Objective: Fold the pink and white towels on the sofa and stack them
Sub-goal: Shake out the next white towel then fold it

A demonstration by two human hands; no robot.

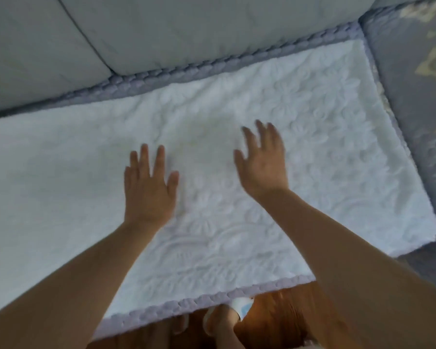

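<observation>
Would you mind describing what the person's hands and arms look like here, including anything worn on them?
Both arms are bare right down to the frame's lower edge, so no sleeves are visible. The left hand and the right hand wear no gloves, and no rings, watch or bracelets are visible. The right hand is slightly blurred.

white towel (pixel 237 152) with embossed flowers, lavender sofa cover (pixel 413 102) with cream flowers, grey cushions (pixel 161 28)

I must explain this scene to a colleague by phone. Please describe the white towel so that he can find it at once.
Find the grey sofa. The white towel lies spread flat on its lilac seat cover, under both hands. Its raised flower pattern sets it apart.
</observation>
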